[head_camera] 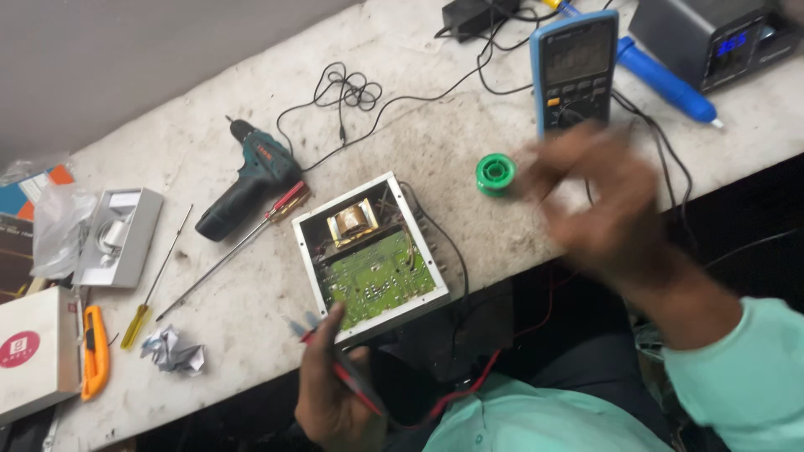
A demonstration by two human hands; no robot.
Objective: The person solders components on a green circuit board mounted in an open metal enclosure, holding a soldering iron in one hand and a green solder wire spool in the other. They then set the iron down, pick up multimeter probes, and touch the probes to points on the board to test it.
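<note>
the left hand (331, 393) grips a pair of test probes (322, 343), fingers curled around the red-handled shafts, tips pointing up toward the near edge of the open metal box (368, 255). the box lies flat on the bench (251, 109), near its front edge. inside it, a green circuit board (377, 280) fills the near half, with a taped transformer (352, 222) behind it. a red lead (469, 385) runs from the probes down over the bench edge.

the right hand (599, 201) is blurred in motion over the bench between the green solder spool (494, 173) and the blue meter (575, 71); whether its fingers are spread or closed cannot be told. it holds nothing that can be seen.

judged from this layout, the step in hand is preparing a measurement on the board:

- split the probes, one per hand, before touching the board; held together, the tips may bridge.
- check the dial setting on the meter first, and keep its screen in view.
- steady the box with the heel of a hand so it does not slide toward the edge.
- place each tip on one solder point only, upright, with light pressure.
- keep the leads off the transformer and the box rim.

the cordless drill (247, 180), long screwdrivers (226, 255) and orange knife (95, 351) lie well to the left.
</note>
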